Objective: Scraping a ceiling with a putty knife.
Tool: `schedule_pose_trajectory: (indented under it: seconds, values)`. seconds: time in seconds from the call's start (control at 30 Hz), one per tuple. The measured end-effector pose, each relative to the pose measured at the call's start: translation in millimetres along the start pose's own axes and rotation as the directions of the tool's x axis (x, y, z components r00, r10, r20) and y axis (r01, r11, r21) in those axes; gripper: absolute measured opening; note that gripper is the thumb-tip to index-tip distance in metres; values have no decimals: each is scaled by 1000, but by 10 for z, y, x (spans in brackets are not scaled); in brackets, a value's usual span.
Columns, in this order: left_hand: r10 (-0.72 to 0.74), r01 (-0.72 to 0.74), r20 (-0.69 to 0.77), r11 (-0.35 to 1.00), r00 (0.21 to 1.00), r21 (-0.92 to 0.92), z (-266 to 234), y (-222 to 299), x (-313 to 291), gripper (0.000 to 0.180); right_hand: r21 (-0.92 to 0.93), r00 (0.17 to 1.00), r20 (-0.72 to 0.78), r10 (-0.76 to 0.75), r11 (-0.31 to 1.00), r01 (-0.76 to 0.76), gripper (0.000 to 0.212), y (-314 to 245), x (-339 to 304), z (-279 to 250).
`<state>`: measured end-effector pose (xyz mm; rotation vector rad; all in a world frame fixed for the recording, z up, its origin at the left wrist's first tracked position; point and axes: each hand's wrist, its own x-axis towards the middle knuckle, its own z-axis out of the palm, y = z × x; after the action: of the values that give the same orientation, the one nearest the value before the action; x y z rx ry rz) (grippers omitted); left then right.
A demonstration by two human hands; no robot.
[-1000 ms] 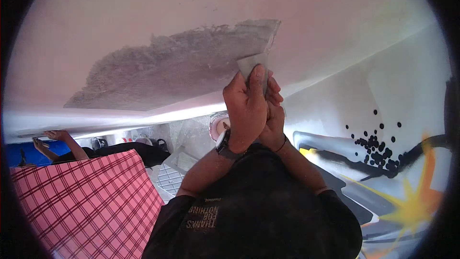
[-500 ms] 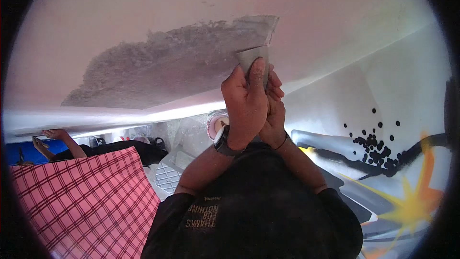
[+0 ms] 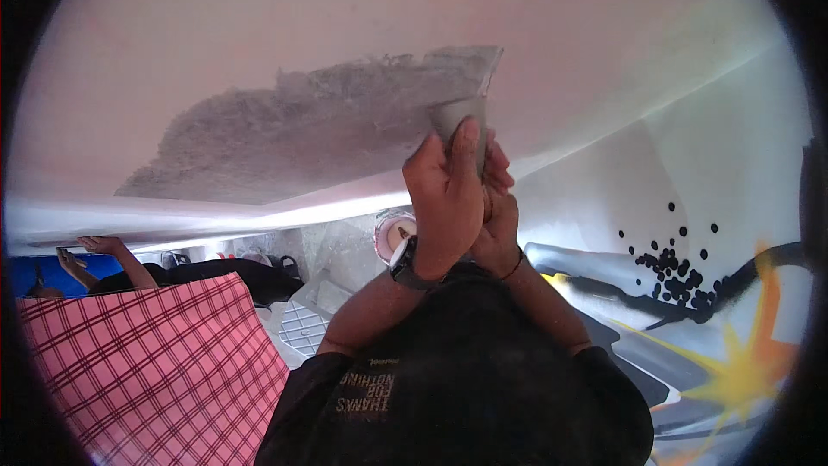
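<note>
Both my hands are together in front of a pale pinkish wall, gripping what looks like a putty knife with a wide grey blade. My left hand, wearing a watch, is closed on it with the thumb along the blade. Lower and partly behind, my right hand closes around the handle end, which the hands mostly hide. The blade points up at the right part of a rough grey patch of filler or plaster on the wall. A pale ridge runs along the patch's right end.
A pink bucket stands on the floor beyond my left wrist. At left are a pink checked sheet and another person's hand near the wall. The right wall carries painted black dots and a yellow-orange burst.
The wall patch now sits slightly lower in view. My hands and the putty knife have shifted slightly down with it, and both grips stay closed.
</note>
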<state>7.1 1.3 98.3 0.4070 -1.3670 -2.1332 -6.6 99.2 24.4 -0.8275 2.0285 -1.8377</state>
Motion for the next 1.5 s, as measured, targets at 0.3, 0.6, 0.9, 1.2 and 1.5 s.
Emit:
schedule_pose_trajectory:
  seconds: [0.3, 0.6, 0.9, 1.2, 1.5]
  values:
    - [12, -12, -12, 1000, 1000, -27, 83, -6, -14, 28, 9, 994, 4, 111, 994, -111, 17, -98, -34, -65]
    - [-26, 25, -10, 998, 1000, -55, 129, -52, -51, 27, 0, 995, 40, 92, 996, -92, 17, -63, -78, -158]
    - [-25, 25, 2, 996, 1000, -87, 213, -124, -66, 26, -6, 998, -45, 33, 999, -33, 17, -22, -68, -201]
    - [16, -17, 22, 1000, 1000, 19, 282, -292, -114, 30, 24, 990, 34, 136, 990, -137, 22, 172, -176, -361]
    - [-51, 51, -4, 998, 999, -20, 445, -379, -183, 29, 52, 998, 16, 62, 997, -62, 18, 355, -247, -483]
